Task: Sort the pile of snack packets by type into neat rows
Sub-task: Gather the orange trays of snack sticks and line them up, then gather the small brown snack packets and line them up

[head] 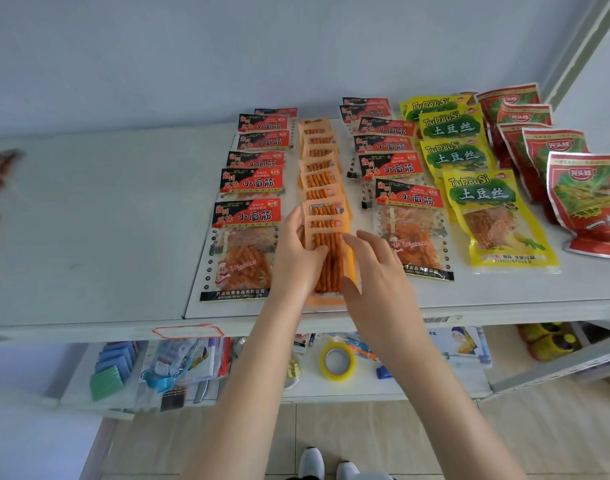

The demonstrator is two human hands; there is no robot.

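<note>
White shelf board [88, 220] carries snack rows running near to far: red-and-black plastic packets [251, 183], narrow orange packets [319, 168], yellow plastic packets [469, 157], and red foil packets [553, 147] at the right. Nearest in the orange row lies a slim orange packet of red-brown sticks [331, 261]. The left hand [294, 258] curls its fingers over the packet's left edge. The right hand [376, 271], fingers loosely straight, touches its right edge.

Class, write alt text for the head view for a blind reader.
The left hand grips an orange packet at its row's near end on a shelf; the right hand touches its edge. Red-black rows flank it; a yellow row and a red row lie further right.
</note>
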